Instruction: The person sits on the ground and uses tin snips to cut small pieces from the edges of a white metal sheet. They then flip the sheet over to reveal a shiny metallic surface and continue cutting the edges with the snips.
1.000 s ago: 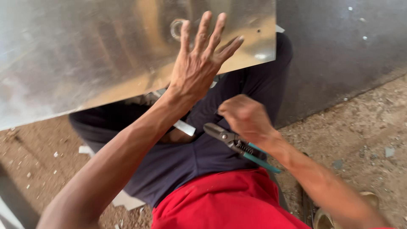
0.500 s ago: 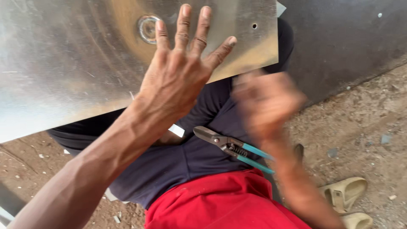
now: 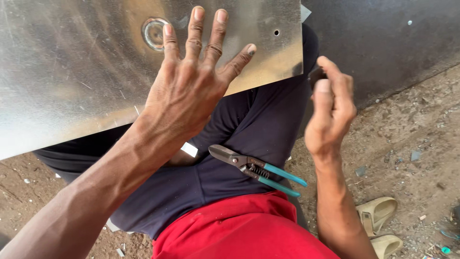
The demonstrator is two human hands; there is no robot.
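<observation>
My left hand (image 3: 191, 91) lies flat on a shiny metal sheet (image 3: 72, 72) that rests across my lap, with the fingers spread just right of a round pressed ring (image 3: 154, 33). My right hand (image 3: 330, 112) hovers in the air beside the sheet's lower right corner, fingers loosely curled, with nothing seen in it. A pair of tin snips with teal handles (image 3: 254, 169) lies on my dark trousers, jaws pointing left, untouched by either hand.
A small punched hole (image 3: 276, 32) sits near the sheet's right edge. Behind it leans a dark metal panel (image 3: 383, 43). Dirt ground with scraps lies to the right, with beige sandals (image 3: 378, 223) near my right forearm. My red shirt (image 3: 239, 230) fills the bottom.
My right hand has let go of the snips on my lap and risen to the sheet's right corner. My left hand has stayed pressed on the sheet, which shifted slightly in view.
</observation>
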